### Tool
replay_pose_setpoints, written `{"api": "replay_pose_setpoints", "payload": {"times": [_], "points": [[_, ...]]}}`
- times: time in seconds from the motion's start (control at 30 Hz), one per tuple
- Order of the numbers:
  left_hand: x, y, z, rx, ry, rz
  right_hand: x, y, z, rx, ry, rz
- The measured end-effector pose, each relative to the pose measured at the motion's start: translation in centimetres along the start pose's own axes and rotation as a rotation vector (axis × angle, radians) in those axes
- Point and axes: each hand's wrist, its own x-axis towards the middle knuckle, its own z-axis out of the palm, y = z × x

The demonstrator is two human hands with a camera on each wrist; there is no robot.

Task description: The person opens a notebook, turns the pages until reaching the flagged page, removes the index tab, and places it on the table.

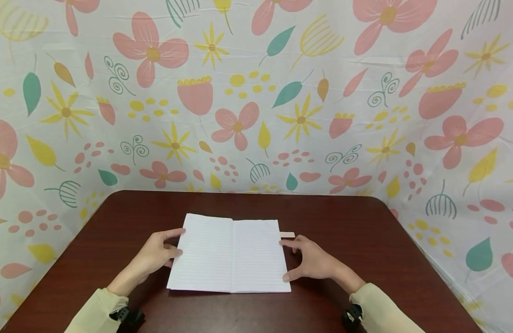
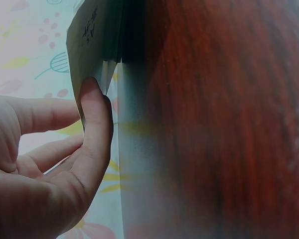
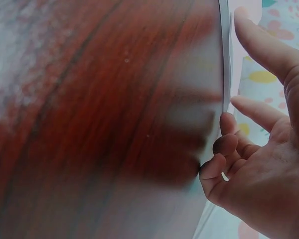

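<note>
An open notebook (image 1: pixel 206 259) with ruled white pages lies on the dark brown table in the head view, its centre fold running front to back. My left hand (image 1: pixel 156 252) grips its left edge, index finger and thumb over the page margin and other fingers below. Handwriting marks the notebook's cover (image 2: pixel 87 47) in the left wrist view, where a finger presses against it. At the right edge is my right hand (image 1: pixel 312 259), thumb and index fingertips spread apart on the page margin. Its remaining fingers curl loosely beside the edge in the right wrist view.
A small white strip (image 1: pixel 287 234) sticks out past the notebook's right edge, close to my right index finger. Beyond the brown table (image 1: pixel 256 314) hangs a flower-patterned cloth (image 1: pixel 239 60), which also runs along both sides. Black devices (image 1: pixel 129 319) are strapped to both wrists.
</note>
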Motion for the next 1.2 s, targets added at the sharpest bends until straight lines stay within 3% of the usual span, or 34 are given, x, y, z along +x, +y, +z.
{"api": "replay_pose_setpoints", "payload": {"times": [0.93,1.2], "points": [[0.17,-0.09,-0.04,-0.005,0.001,-0.012,0.22,-0.23,0.53,-0.012,0.022,0.004],[0.07,-0.01,-0.04,-0.008,0.001,-0.010,0.43,-0.70,0.89,-0.017,0.065,0.012]]}}
